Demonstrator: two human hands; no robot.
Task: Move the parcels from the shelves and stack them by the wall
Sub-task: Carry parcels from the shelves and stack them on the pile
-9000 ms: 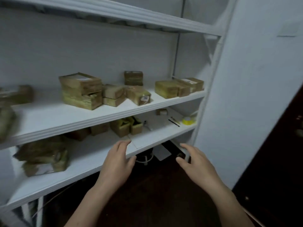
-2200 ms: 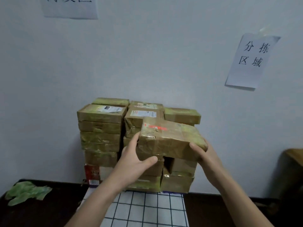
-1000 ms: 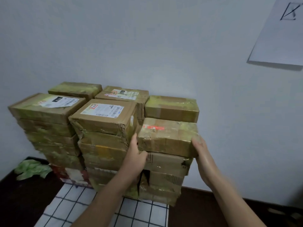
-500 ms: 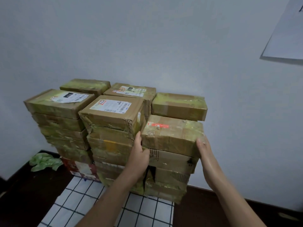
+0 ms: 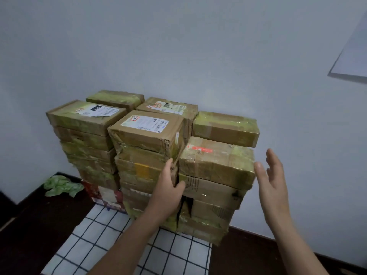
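Note:
Several brown taped cardboard parcels stand stacked in columns against the white wall point(image 5: 198, 46). The parcel with a red sticker point(image 5: 216, 161) lies on top of the front right column. My left hand point(image 5: 168, 187) rests against that parcel's left end, in the gap beside the middle column topped by a labelled parcel point(image 5: 147, 130); its fingers are hidden in the gap. My right hand point(image 5: 272, 179) hovers just right of the red-sticker parcel, fingers straight and spread, touching nothing.
The stack stands on a white cloth with a black grid point(image 5: 111, 239) over a dark floor. Crumpled green material point(image 5: 59, 185) lies on the floor at the left. A white paper sheet point(image 5: 351, 56) hangs on the wall at the upper right.
I carried the red-sticker parcel from the shelves and set it on the front right column. My right hand has now let go and moved off to the right; my left hand stays at its left end.

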